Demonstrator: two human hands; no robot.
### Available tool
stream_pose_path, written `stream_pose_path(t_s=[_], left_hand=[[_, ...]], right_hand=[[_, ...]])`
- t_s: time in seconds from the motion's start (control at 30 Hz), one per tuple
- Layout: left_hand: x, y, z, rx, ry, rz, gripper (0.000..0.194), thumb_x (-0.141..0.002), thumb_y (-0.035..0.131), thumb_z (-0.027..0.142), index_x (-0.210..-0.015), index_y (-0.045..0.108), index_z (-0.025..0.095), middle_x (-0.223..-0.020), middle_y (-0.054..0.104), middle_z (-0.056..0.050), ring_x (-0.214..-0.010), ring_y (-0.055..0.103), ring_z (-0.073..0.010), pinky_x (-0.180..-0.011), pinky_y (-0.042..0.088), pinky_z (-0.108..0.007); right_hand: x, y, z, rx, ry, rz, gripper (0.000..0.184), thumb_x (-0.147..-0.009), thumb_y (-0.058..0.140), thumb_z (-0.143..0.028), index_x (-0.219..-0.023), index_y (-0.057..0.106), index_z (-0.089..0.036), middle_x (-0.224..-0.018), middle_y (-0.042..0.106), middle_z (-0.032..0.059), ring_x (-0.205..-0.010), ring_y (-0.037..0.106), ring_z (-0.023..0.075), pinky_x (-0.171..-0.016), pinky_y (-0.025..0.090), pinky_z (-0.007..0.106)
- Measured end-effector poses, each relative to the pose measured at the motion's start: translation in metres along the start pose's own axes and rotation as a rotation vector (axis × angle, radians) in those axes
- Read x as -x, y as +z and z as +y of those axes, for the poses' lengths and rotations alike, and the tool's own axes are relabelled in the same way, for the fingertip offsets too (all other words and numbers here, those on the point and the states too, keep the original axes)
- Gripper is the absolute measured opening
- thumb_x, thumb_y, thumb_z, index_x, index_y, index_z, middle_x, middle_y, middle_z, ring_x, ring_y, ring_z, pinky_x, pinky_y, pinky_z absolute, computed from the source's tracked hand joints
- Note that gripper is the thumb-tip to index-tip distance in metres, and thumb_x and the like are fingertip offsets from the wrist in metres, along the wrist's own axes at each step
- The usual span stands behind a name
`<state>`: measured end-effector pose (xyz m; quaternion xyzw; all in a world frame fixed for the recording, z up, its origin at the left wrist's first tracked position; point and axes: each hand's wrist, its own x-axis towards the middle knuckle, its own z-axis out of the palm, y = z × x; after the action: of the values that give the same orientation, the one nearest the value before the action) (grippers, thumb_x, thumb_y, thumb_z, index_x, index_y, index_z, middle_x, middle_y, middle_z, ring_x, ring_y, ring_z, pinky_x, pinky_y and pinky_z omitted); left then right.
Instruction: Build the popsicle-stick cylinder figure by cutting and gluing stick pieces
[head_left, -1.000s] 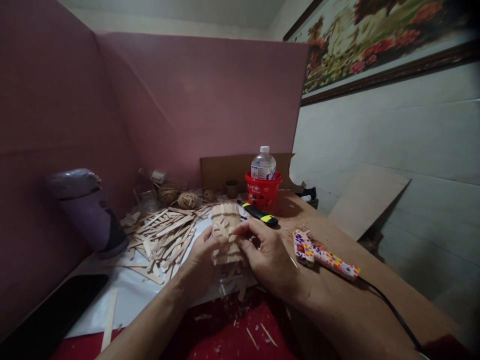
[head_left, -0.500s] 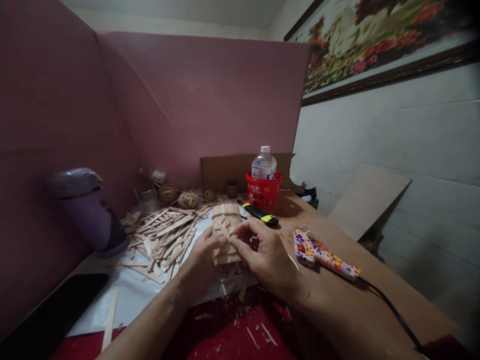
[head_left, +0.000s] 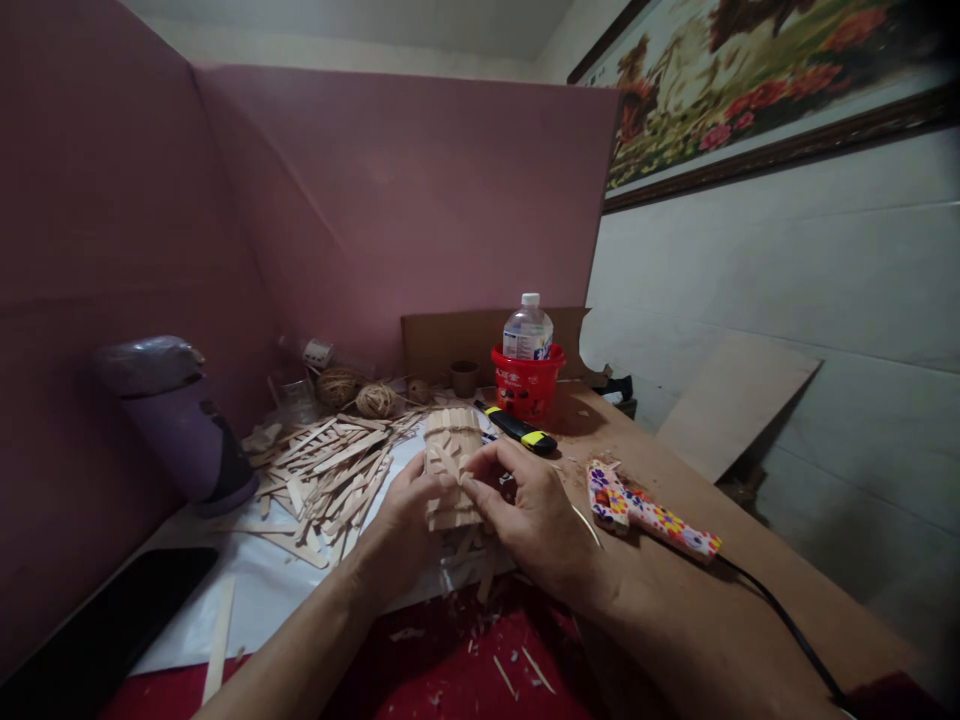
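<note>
A small barrel-shaped wooden craft (head_left: 453,428), built of pale craft sticks with raised bands and small pieces on its face, is between my two hands over the white sheet. My left hand (head_left: 409,505) grips its left side, with the thumb lying across the front. On the right, the thumb and forefinger of my right hand (head_left: 525,500) pinch together against the craft's front, at a small wooden piece that they mostly hide. Craft stick offcuts (head_left: 471,545) lie just below it.
A heap of craft sticks (head_left: 337,470) lies left, near twine balls (head_left: 375,400). Further left are a purple bottle (head_left: 187,430) and a black phone-like slab (head_left: 112,630). A utility knife (head_left: 517,428), a red bucket (head_left: 526,385) holding a plastic bottle, and a corded, flower-patterned glue gun (head_left: 645,510) sit right.
The right fingertips shifted slightly on the craft's front over the first half second. Since then both hands have stayed almost still, and the craft keeps its place.
</note>
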<state>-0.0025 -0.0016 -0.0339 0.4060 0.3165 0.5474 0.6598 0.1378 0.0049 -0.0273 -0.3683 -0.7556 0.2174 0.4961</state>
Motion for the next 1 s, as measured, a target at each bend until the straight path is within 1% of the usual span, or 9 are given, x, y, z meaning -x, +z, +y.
stream_pose_path(t_s=[0.1, 0.23, 0.33, 0.43, 0.57, 0.63, 0.77, 0.9, 1.0], left_hand=[[0.0007, 0.0020, 0.0013, -0.004, 0.002, 0.009, 0.018, -0.076, 0.058, 0.016, -0.094, 0.057, 0.018, -0.078, 0.065, -0.002, -0.067, 0.063, -0.0162, -0.060, 0.052, -0.029], [0.0009, 0.0025, 0.0018, -0.016, -0.010, 0.025, 0.020, -0.074, 0.059, 0.018, -0.094, 0.056, 0.018, -0.079, 0.065, -0.003, -0.067, 0.063, -0.0177, -0.061, 0.053, -0.032], [0.0007, 0.0003, 0.0009, 0.007, -0.010, 0.025, 0.020, -0.074, 0.059, 0.018, -0.094, 0.056, 0.018, -0.082, 0.065, -0.003, -0.069, 0.063, -0.0179, -0.064, 0.053, -0.032], [0.0008, -0.0014, 0.0002, 0.021, -0.006, 0.020, 0.023, -0.075, 0.057, 0.017, -0.098, 0.056, 0.018, -0.085, 0.066, -0.004, -0.071, 0.064, -0.0181, -0.066, 0.052, -0.032], [0.0006, -0.0015, 0.0004, 0.034, 0.013, 0.011, 0.022, -0.075, 0.055, 0.015, -0.097, 0.058, 0.018, -0.081, 0.065, -0.002, -0.071, 0.063, -0.0172, -0.065, 0.052, -0.031], [0.0000, -0.0012, 0.0006, 0.031, 0.020, 0.002, 0.023, -0.076, 0.055, 0.015, -0.098, 0.058, 0.018, -0.083, 0.066, -0.003, -0.071, 0.063, -0.0171, -0.065, 0.052, -0.031], [-0.0004, -0.0005, 0.0010, 0.040, 0.027, 0.002, 0.022, -0.075, 0.058, 0.017, -0.097, 0.057, 0.017, -0.085, 0.066, -0.005, -0.071, 0.063, -0.0181, -0.064, 0.052, -0.032], [0.0013, 0.0003, 0.0015, 0.030, 0.015, 0.018, 0.022, -0.074, 0.058, 0.018, -0.096, 0.057, 0.018, -0.082, 0.066, -0.003, -0.068, 0.062, -0.0181, -0.062, 0.051, -0.032], [0.0019, 0.0004, 0.0014, 0.015, 0.014, 0.014, 0.021, -0.076, 0.058, 0.018, -0.097, 0.056, 0.019, -0.084, 0.067, -0.003, -0.070, 0.063, -0.0181, -0.065, 0.052, -0.033]], right_hand=[[-0.0005, -0.0001, -0.0005, 0.008, 0.000, 0.002, 0.007, -0.083, 0.059, -0.011, -0.080, 0.060, -0.017, -0.076, 0.061, 0.0003, -0.071, 0.055, 0.0136, -0.065, 0.042, 0.025], [0.0006, 0.0000, 0.0017, -0.016, 0.001, 0.000, 0.006, -0.082, 0.058, -0.011, -0.081, 0.059, -0.017, -0.077, 0.062, 0.0008, -0.071, 0.056, 0.0139, -0.065, 0.043, 0.026], [0.0015, 0.0005, 0.0043, -0.056, 0.026, 0.035, 0.009, -0.084, 0.053, -0.010, -0.086, 0.058, -0.017, -0.079, 0.062, 0.0015, -0.073, 0.058, 0.0148, -0.065, 0.044, 0.026], [0.0019, 0.0003, 0.0046, -0.061, 0.048, 0.062, 0.011, -0.084, 0.051, -0.010, -0.086, 0.058, -0.017, -0.078, 0.062, 0.0016, -0.073, 0.059, 0.0154, -0.064, 0.044, 0.027], [0.0025, -0.0004, 0.0032, 0.010, -0.002, 0.080, 0.018, -0.078, 0.051, -0.003, -0.082, 0.062, -0.017, -0.077, 0.060, 0.0016, -0.072, 0.056, 0.0152, -0.064, 0.042, 0.027], [0.0029, 0.0000, 0.0038, 0.036, -0.032, 0.093, 0.022, -0.076, 0.050, 0.000, -0.080, 0.064, -0.017, -0.077, 0.059, 0.0016, -0.071, 0.055, 0.0149, -0.063, 0.040, 0.026], [0.0033, 0.0017, 0.0064, 0.009, -0.066, 0.091, 0.030, -0.076, 0.047, 0.001, -0.081, 0.069, -0.018, -0.080, 0.057, 0.0028, -0.072, 0.054, 0.0152, -0.062, 0.040, 0.027], [0.0040, 0.0023, 0.0063, -0.007, -0.073, 0.090, 0.030, -0.076, 0.048, 0.001, -0.081, 0.070, -0.018, -0.079, 0.056, 0.0029, -0.071, 0.053, 0.0147, -0.062, 0.041, 0.026], [0.0047, 0.0021, 0.0055, -0.029, -0.077, 0.092, 0.031, -0.076, 0.048, 0.000, -0.083, 0.071, -0.019, -0.080, 0.055, 0.0027, -0.068, 0.052, 0.0137, -0.060, 0.041, 0.026]])
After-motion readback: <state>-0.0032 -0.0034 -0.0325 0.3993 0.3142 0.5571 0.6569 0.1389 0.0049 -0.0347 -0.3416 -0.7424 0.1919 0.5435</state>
